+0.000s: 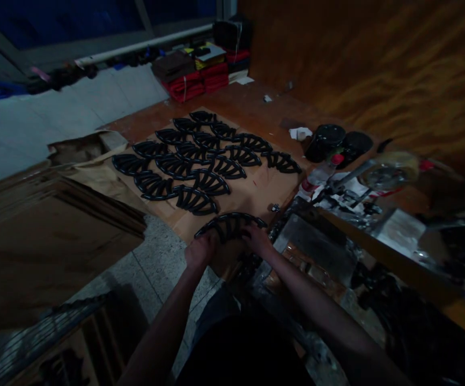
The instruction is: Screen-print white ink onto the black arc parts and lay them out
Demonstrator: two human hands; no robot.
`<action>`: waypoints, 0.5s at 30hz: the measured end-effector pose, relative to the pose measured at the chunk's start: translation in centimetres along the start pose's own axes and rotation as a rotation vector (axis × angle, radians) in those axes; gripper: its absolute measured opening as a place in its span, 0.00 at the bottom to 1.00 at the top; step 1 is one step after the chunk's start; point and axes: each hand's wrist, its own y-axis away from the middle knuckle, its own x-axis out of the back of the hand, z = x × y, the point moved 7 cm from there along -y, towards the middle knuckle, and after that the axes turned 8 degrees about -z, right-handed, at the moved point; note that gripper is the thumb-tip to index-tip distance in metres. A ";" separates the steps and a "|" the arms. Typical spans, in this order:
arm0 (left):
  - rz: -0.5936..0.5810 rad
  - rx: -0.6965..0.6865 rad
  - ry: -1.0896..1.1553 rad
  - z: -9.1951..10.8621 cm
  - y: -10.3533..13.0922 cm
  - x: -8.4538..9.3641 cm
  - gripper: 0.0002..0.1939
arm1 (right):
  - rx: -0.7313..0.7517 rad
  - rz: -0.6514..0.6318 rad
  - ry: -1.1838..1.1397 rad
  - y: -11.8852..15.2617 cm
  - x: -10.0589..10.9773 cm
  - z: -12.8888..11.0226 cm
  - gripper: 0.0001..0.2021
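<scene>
A black, glossy curved part with rib-like slats point(229, 221) is held near the front edge of the cardboard-covered table. My left hand point(200, 250) is closed around its left end. At the right end, my right hand point(258, 239) grips it with bent fingers, partly lost in shadow. Beyond my hands, several similar black fan-shaped parts point(196, 199) lie in overlapping rows on the cardboard sheet point(256, 187). A small metal piece point(275, 207) sits on the cardboard close to my right hand.
Stacked flat cardboard point(55, 236) stands at the left. To the right are a plastic bottle point(316, 174), black round containers point(324, 142), a tape roll point(393, 170) and a cluttered metal machine point(316, 241). Folded red cloth bundles point(184, 86) are stacked at the back.
</scene>
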 end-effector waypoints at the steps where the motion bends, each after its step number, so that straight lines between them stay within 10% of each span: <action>1: 0.015 -0.064 -0.067 1.3 0.5 -0.3 0.19 | 0.008 0.003 -0.016 0.0 -0.1 0.2 0.19; 6: -0.033 -0.385 -0.283 7.6 1.8 -3.6 0.26 | 0.039 0.020 -0.045 -0.4 -0.6 0.4 0.18; 15: -0.036 -0.326 -0.386 9.2 0.3 -4.8 0.25 | 0.041 0.063 -0.043 -0.4 -1.0 0.7 0.16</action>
